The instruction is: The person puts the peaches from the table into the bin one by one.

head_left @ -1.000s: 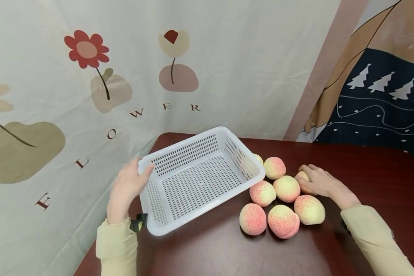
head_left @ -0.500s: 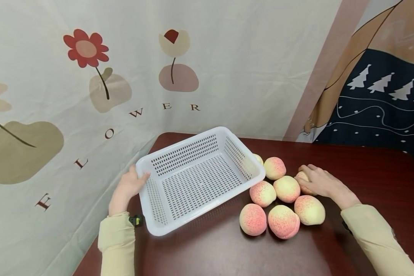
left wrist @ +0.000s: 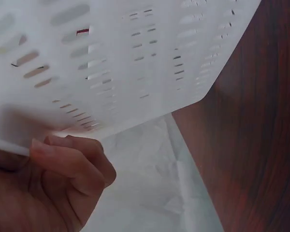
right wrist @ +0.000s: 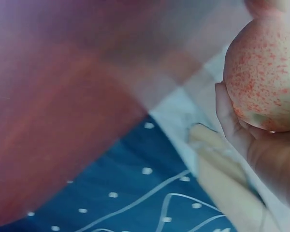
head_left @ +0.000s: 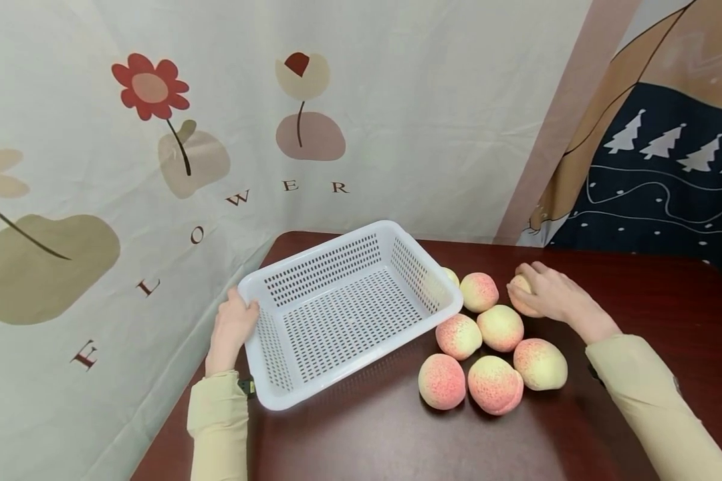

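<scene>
Left of centre in the frame, the left forearm points upward and the left hand grips the white perforated basket, thumb over its rim, fingers curled outside. The basket sits aslant mid-frame. Right of it, seven peaches cluster on the dark red tabletop. Beyond them, the right forearm reaches in from the lower right, its hand curled round another peach.

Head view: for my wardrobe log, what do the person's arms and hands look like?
Left sleeve and right sleeve are pale yellow. Left hand and right hand are gloveless. A dark device with a yellowish mark sits by the left wrist.
</scene>
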`<action>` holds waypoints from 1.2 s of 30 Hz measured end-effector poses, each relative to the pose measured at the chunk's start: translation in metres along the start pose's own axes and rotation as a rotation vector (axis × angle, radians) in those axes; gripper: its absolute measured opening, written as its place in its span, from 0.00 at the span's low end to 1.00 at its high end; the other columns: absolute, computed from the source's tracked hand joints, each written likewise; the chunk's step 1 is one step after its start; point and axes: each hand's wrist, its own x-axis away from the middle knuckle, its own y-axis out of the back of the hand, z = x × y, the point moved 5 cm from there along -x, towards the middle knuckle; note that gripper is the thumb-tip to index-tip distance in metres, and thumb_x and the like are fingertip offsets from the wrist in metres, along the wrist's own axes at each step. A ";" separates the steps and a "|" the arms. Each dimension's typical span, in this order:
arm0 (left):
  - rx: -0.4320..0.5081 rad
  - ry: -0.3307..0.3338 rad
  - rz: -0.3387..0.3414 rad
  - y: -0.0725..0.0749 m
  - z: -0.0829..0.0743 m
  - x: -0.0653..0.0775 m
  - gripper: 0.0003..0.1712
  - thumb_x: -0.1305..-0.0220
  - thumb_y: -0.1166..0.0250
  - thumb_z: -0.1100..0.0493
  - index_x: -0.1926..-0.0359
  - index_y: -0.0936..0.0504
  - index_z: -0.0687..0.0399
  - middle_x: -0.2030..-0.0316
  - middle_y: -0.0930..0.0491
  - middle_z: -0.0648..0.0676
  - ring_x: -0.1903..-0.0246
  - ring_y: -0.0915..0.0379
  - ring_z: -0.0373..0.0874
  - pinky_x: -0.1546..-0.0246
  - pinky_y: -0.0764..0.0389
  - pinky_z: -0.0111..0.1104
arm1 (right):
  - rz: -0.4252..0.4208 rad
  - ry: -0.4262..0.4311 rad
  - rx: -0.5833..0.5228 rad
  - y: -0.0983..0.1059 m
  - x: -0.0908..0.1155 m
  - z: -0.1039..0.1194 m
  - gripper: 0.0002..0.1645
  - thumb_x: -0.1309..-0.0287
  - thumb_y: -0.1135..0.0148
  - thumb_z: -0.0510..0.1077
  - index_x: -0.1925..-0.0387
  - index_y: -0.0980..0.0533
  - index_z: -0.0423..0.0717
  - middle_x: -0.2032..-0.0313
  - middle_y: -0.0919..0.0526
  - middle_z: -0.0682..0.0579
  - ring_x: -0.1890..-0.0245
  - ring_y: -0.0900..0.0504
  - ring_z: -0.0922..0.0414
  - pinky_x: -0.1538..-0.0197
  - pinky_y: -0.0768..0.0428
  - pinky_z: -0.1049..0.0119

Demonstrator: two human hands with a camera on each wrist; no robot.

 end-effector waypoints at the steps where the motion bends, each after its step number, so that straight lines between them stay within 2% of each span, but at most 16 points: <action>1: 0.007 0.004 -0.003 0.000 0.001 0.000 0.38 0.33 0.59 0.56 0.32 0.63 0.74 0.50 0.34 0.81 0.57 0.26 0.65 0.62 0.24 0.50 | -0.009 0.004 0.000 0.005 -0.004 0.004 0.27 0.38 0.51 0.55 0.49 0.30 0.36 0.55 0.26 0.34 0.63 0.23 0.43 0.60 0.24 0.45; 6: 0.030 0.033 -0.017 -0.002 0.001 0.001 0.39 0.35 0.58 0.57 0.31 0.63 0.72 0.51 0.34 0.80 0.61 0.25 0.64 0.70 0.23 0.45 | -0.031 0.018 -0.015 0.028 -0.025 0.030 0.28 0.38 0.51 0.56 0.47 0.32 0.37 0.51 0.29 0.34 0.57 0.25 0.40 0.55 0.27 0.43; 13: 0.010 0.041 -0.067 -0.003 -0.004 0.003 0.37 0.38 0.58 0.60 0.32 0.59 0.73 0.57 0.29 0.79 0.71 0.23 0.61 0.81 0.27 0.39 | -0.082 0.110 -0.039 0.055 -0.056 0.082 0.26 0.38 0.49 0.55 0.48 0.32 0.38 0.48 0.30 0.36 0.53 0.26 0.41 0.52 0.28 0.44; 20: -0.006 0.055 -0.099 -0.003 -0.004 0.004 0.37 0.37 0.57 0.59 0.32 0.58 0.71 0.56 0.28 0.78 0.67 0.24 0.64 0.75 0.27 0.44 | -0.093 0.217 -0.075 0.063 -0.086 0.148 0.26 0.38 0.49 0.55 0.47 0.32 0.39 0.49 0.30 0.37 0.53 0.26 0.41 0.50 0.28 0.45; 26: -0.022 0.063 -0.125 -0.003 -0.004 0.004 0.37 0.38 0.56 0.59 0.32 0.56 0.72 0.57 0.28 0.78 0.69 0.24 0.64 0.77 0.26 0.44 | -0.013 0.288 -0.110 0.050 -0.108 0.206 0.27 0.36 0.53 0.56 0.45 0.34 0.42 0.49 0.30 0.40 0.55 0.26 0.46 0.50 0.26 0.48; 30: -0.028 0.053 -0.134 -0.004 -0.005 0.004 0.36 0.38 0.56 0.60 0.33 0.56 0.73 0.58 0.27 0.79 0.70 0.24 0.64 0.78 0.27 0.44 | 0.059 0.326 -0.114 0.030 -0.119 0.241 0.28 0.36 0.54 0.57 0.43 0.34 0.44 0.47 0.31 0.42 0.54 0.26 0.49 0.49 0.25 0.52; 36: -0.034 0.054 -0.132 -0.004 -0.004 0.004 0.36 0.37 0.56 0.59 0.33 0.56 0.73 0.60 0.26 0.77 0.73 0.24 0.61 0.79 0.28 0.42 | 0.141 0.362 -0.126 -0.004 -0.131 0.286 0.28 0.37 0.54 0.60 0.43 0.35 0.47 0.49 0.30 0.45 0.58 0.25 0.52 0.54 0.22 0.57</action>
